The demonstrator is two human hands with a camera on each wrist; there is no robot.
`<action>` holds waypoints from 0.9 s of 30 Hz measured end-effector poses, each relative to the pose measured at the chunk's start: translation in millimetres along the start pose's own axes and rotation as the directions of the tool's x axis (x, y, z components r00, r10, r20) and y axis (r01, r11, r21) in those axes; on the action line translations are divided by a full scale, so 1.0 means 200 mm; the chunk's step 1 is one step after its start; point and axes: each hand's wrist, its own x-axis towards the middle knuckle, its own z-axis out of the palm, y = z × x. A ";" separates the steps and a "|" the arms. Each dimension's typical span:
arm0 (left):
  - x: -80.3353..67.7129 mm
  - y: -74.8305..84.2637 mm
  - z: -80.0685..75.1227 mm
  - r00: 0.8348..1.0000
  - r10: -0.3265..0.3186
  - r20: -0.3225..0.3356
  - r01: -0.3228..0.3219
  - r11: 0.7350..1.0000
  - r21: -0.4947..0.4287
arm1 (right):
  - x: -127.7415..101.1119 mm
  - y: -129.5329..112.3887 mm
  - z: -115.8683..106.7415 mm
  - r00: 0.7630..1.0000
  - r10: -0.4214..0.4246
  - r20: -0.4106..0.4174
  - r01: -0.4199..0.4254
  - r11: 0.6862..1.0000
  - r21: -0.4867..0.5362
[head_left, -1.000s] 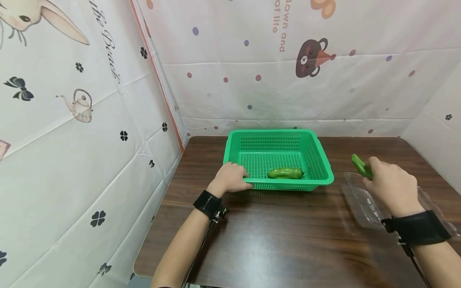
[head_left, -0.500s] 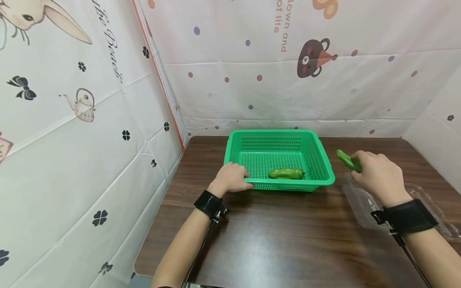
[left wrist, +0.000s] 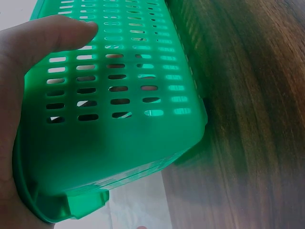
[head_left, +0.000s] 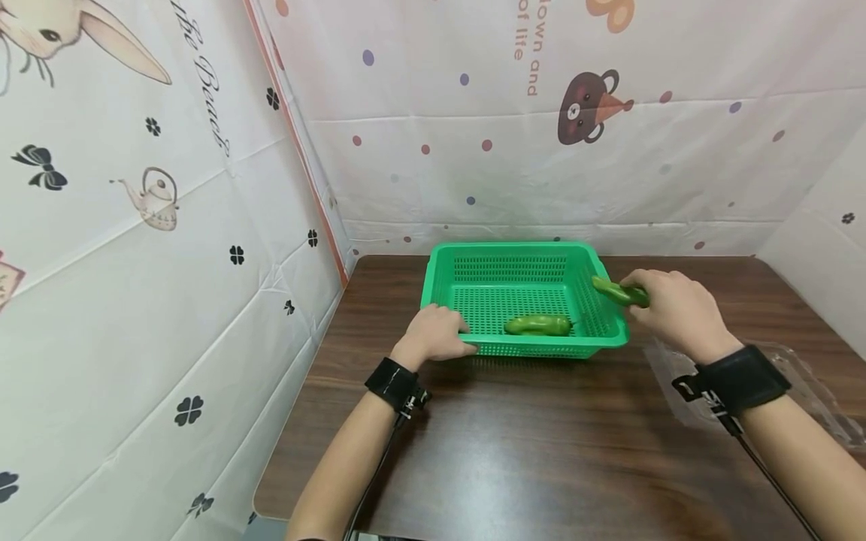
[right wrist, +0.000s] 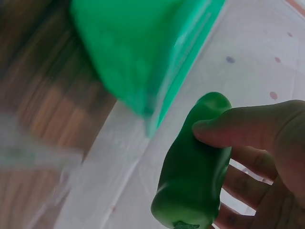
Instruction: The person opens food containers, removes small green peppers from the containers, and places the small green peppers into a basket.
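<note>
We see only part of the small green pepper (head_left: 617, 291) that our right hand (head_left: 670, 309) grips: in the head view the fingers cover its right end, and only the tip sticking out to the left shows. In the right wrist view the picture is blurred, yet the thumb and fingers (right wrist: 243, 131) plainly curl round the same pepper (right wrist: 193, 167), whose stem end is toward the camera and partly cut off by the lower edge. Its long axis runs roughly left to right in the head view, the free end pointing left and slightly up, over the right rim of the green perforated plastic basket (head_left: 443, 259).

A second green pepper (head_left: 537, 324) lies on the basket floor near the front wall, lengthwise left to right, its thin stem at the right end.

Our left hand (head_left: 436, 334) holds the basket's front left corner, its fingers curled over the rim; the left wrist view shows a thumb (left wrist: 52, 36) pressed on the slotted wall (left wrist: 114, 86), the other fingers hidden.

The basket rests on the dark brown wooden worktop (head_left: 541, 443). A clear plastic clamshell tray (head_left: 805, 387) lies to the right, mostly behind our right wrist and hard to make out.
</note>
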 end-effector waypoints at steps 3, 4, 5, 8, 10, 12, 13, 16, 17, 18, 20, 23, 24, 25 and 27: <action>0.00 0.00 0.00 1.000 0.005 -0.004 -0.005 1.000 -0.001 | 0.02 -0.02 0.00 1.000 -0.009 0.027 0.008 1.000 0.031; 0.00 0.00 0.00 1.000 0.006 -0.005 -0.006 1.000 -0.003 | 0.02 -0.03 0.01 0.999 -0.014 0.030 0.013 0.999 0.034; 0.00 0.00 0.00 1.000 0.008 -0.004 -0.008 1.000 -0.003 | 0.03 -0.04 0.01 0.999 -0.021 0.034 0.020 0.999 0.038; 0.00 0.00 0.00 1.000 0.005 0.002 -0.005 1.000 0.000 | 0.06 -0.05 0.02 0.998 -0.038 0.048 0.036 0.998 0.048; 0.00 0.00 0.00 1.000 0.002 0.004 -0.002 1.000 0.002 | 0.07 -0.07 0.02 0.997 -0.049 0.053 0.046 0.997 0.054; 0.00 0.00 0.00 1.000 0.000 0.004 0.000 1.000 0.007 | 0.09 -0.07 0.02 0.997 -0.056 0.054 0.052 0.997 0.058; 0.00 0.00 0.00 1.000 0.000 0.003 0.000 1.000 0.008 | 0.10 -0.08 0.02 0.997 -0.058 0.055 0.054 0.997 0.058; 0.00 0.00 0.00 1.000 -0.006 0.003 0.006 1.000 0.010 | 0.12 -0.09 0.03 0.996 -0.057 0.068 0.054 0.997 0.058; 0.00 0.00 0.00 1.000 -0.009 0.004 0.008 1.000 0.010 | 0.13 -0.09 0.03 0.995 -0.057 0.076 0.053 0.997 0.057; 0.00 0.00 0.00 1.000 -0.011 0.006 0.011 1.000 0.008 | 0.14 -0.09 0.03 0.995 -0.055 0.081 0.050 0.997 0.056; 0.00 0.00 0.00 1.000 -0.013 0.009 0.013 1.000 0.003 | 0.16 -0.10 0.04 0.995 -0.055 0.088 0.051 0.997 0.050; 0.00 0.00 0.00 1.000 -0.012 0.012 0.012 1.000 -0.003 | 0.19 -0.11 0.05 0.994 -0.062 0.090 0.059 0.997 0.042; 0.00 0.00 0.00 1.000 -0.011 0.010 0.011 1.000 -0.003 | 0.20 -0.12 0.06 0.994 -0.066 0.090 0.063 0.997 0.039; 0.01 0.00 0.00 1.000 -0.012 0.010 0.012 1.000 -0.002 | 0.20 -0.12 0.06 0.993 -0.072 0.091 0.070 0.997 0.035; 0.01 0.00 0.00 1.000 -0.013 0.007 0.013 1.000 0.002 | 0.22 -0.13 0.07 0.992 -0.079 0.097 0.077 0.997 0.030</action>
